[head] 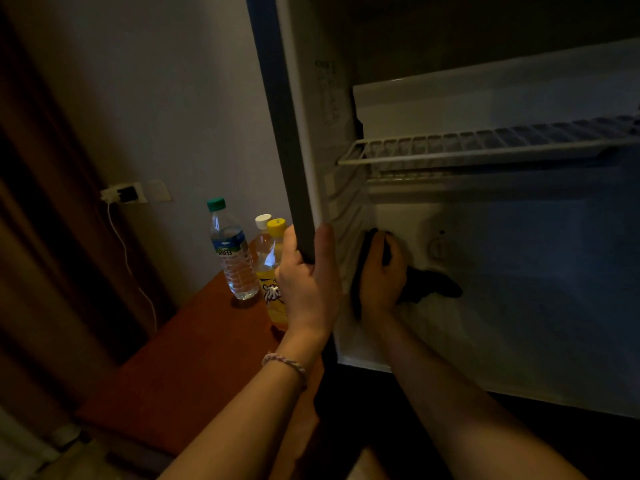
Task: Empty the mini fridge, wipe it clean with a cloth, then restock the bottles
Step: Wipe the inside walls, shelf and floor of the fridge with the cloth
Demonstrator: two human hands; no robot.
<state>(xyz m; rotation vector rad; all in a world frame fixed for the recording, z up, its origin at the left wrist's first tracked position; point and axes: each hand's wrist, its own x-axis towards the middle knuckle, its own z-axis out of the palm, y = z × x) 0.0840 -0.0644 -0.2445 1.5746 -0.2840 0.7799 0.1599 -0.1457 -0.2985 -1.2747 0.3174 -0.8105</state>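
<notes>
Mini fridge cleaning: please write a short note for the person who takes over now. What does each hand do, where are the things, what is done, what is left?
Left hand: grips the edge of the open fridge door.
Right hand: presses the dark cloth against the fridge's inner left wall, low down.
Three bottles stand on the wooden table beside the fridge.
Done: visible shelf and floor hold no bottles.
Left: finish wiping, restock.
</notes>
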